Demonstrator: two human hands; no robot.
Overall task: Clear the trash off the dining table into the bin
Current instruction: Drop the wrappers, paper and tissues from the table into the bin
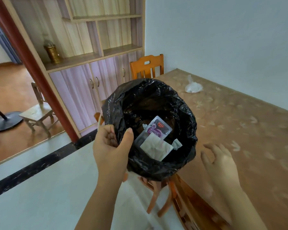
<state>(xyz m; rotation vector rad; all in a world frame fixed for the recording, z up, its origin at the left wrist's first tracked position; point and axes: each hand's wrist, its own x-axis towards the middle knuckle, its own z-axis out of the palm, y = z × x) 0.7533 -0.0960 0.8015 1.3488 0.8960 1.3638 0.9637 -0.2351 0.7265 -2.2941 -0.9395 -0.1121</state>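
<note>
My left hand [112, 146] grips the near-left rim of a bin lined with a black plastic bag [181, 103], held up beside the dining table's edge. Inside the bin lie a purple-labelled plastic wrapper [158, 127], a white crumpled tissue [156, 147] and a small white scrap [176, 143]. Just right of the bin, my right hand [221, 165] hovers over the table with fingers spread and nothing in it. A crumpled clear plastic bag [193, 87] lies on the brown patterned tablecloth [239, 123] at the far end.
An orange wooden chair [147, 66] stands at the table's far end and another chair [163, 196] is tucked under the near edge below the bin. A cabinet with purple doors [83, 87] lines the left wall. A small wooden stool [37, 113] and a black stand base [6, 121] sit further left.
</note>
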